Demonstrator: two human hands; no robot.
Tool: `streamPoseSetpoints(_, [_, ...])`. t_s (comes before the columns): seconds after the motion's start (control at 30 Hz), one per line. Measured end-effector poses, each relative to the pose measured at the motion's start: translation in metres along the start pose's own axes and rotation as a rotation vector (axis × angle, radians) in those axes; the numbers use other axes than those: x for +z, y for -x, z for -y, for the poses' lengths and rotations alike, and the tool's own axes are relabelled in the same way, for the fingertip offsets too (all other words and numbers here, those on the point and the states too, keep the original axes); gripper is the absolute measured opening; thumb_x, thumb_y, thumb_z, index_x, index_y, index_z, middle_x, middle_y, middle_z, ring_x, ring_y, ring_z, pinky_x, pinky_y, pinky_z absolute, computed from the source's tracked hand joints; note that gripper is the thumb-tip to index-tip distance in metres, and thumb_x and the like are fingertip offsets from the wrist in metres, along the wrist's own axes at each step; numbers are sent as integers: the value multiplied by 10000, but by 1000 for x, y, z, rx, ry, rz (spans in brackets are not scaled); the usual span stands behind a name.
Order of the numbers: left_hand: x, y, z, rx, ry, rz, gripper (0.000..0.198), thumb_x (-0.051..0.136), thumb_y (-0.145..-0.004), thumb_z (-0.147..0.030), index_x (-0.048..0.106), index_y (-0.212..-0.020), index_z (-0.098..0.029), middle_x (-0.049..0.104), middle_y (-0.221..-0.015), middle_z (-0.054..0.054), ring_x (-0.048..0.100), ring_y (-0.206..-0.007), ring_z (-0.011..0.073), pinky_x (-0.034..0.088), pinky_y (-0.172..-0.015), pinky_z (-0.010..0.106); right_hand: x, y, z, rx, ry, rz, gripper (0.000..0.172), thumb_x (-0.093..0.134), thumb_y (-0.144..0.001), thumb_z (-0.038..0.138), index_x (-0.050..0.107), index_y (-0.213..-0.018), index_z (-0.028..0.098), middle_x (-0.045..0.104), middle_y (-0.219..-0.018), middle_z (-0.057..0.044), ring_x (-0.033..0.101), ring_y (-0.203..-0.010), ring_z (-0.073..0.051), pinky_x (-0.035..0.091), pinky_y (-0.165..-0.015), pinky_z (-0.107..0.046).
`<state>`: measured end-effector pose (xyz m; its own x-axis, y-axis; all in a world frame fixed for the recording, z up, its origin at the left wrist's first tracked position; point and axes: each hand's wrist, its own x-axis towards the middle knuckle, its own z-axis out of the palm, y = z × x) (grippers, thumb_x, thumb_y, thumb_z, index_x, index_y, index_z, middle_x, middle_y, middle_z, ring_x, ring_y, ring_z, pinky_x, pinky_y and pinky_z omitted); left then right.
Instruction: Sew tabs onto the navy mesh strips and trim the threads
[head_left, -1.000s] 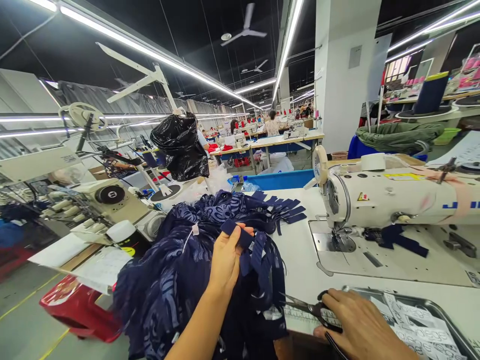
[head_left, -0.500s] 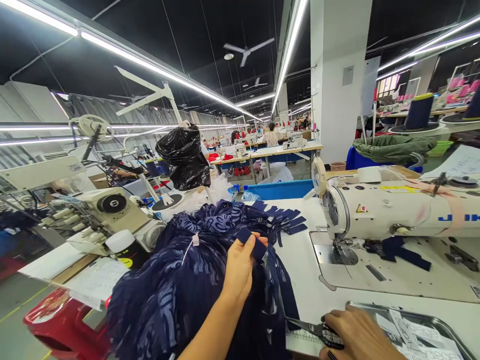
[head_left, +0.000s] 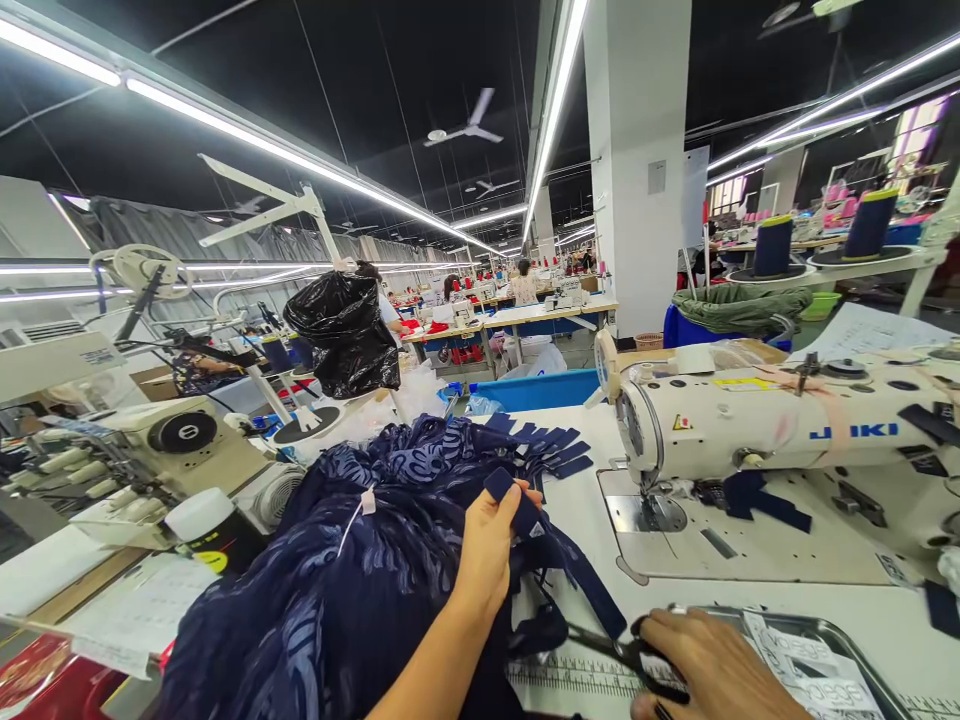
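Note:
My left hand [head_left: 487, 545] pinches a navy fabric strip [head_left: 525, 515] between thumb and fingers, above a big pile of navy patterned fabric [head_left: 367, 570]. At the lower right, my right hand [head_left: 697, 655] is closed around the black handles of scissors [head_left: 626, 655]. Their blades point left, low over the table, close to the hanging ends of navy strips. A measuring scale [head_left: 577, 675] lies under the scissors. More cut-looking navy strip ends [head_left: 559, 450] fan out on the white table behind my left hand.
A white sewing machine [head_left: 750, 420] stands at the right, with navy scraps [head_left: 776, 505] on its bed. A metal tray [head_left: 862, 655] of white labels sits beside my right hand. Another machine [head_left: 180, 430] and a black-capped bottle-like container [head_left: 217, 535] are at the left.
The view has turned slightly right. My left hand still pinches the strip, whose hanging length now slants toward the lower right. The scissors remain in my right hand near the scale.

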<state>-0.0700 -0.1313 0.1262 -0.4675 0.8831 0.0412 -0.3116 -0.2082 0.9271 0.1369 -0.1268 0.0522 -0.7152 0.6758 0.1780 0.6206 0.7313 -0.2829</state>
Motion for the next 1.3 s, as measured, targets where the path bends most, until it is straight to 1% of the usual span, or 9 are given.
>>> streamPoseSetpoints(0.1, [2,1,3,3,-11,5,327,770,-537,-364,653,-712,-113,678,-615,43,600,-591,133,455,-614,231,9,-12,-2,50,95,-84,159,598,-750,355,594,-757,196,646,-751,-47,617,-675,-255,423,-571,-314])
streamPoseSetpoints(0.17, [3,2,4,-1,-21,4,318,764,-551,-364,655,-716,-116,679,-629,44,602,-605,138,456,-628,239,14,-21,0,73,129,-90,216,599,-757,403,606,-767,188,648,-763,-62,621,-671,-260,426,-571,-322])
streamPoseSetpoints(0.33, [4,3,6,-15,-31,4,332,767,-538,-379,661,-713,-118,680,-639,47,599,-612,139,455,-640,243,18,-31,13,136,172,4,276,637,-733,449,639,-746,174,669,-762,-77,629,-695,-278,430,-600,-330])
streamPoseSetpoints(0.5, [2,1,9,-30,-33,11,332,770,-533,-391,668,-708,-128,681,-641,44,598,-618,137,453,-642,240,18,-23,19,106,129,137,356,624,-705,530,633,-705,174,663,-731,-62,615,-686,-276,411,-603,-324])
streamPoseSetpoints(0.57, [2,0,12,-43,-36,26,340,773,-531,-398,676,-707,-124,677,-632,44,598,-629,139,453,-657,241,19,-19,18,93,54,137,352,600,-722,525,614,-720,173,653,-747,-56,606,-684,-257,404,-614,-322])
streamPoseSetpoints(0.73, [3,-1,18,-82,-58,73,391,776,-518,-431,700,-726,-108,680,-651,57,594,-623,142,453,-639,242,23,-19,17,200,-156,49,228,556,-773,423,574,-744,198,656,-771,-29,606,-734,-235,388,-625,-301])
streamPoseSetpoints(0.87, [3,1,20,-99,-88,83,412,775,-515,-441,712,-752,-110,686,-665,63,595,-613,143,452,-615,239,29,-24,17,311,-81,-54,192,540,-785,398,575,-755,211,674,-806,-34,614,-732,-263,390,-618,-322])
streamPoseSetpoints(1.03, [1,1,22,-102,-133,87,429,773,-504,-459,718,-752,-113,693,-686,70,616,-666,166,465,-680,262,41,-25,15,283,48,-217,189,595,-758,391,589,-743,202,671,-751,-38,613,-665,-269,414,-598,-345])
streamPoseSetpoints(1.3, [3,1,25,-125,-155,97,460,772,-491,-484,724,-772,-122,692,-692,74,626,-727,195,466,-703,275,52,-25,13,275,142,-283,183,644,-729,370,586,-720,197,659,-705,-35,609,-621,-260,427,-568,-344])
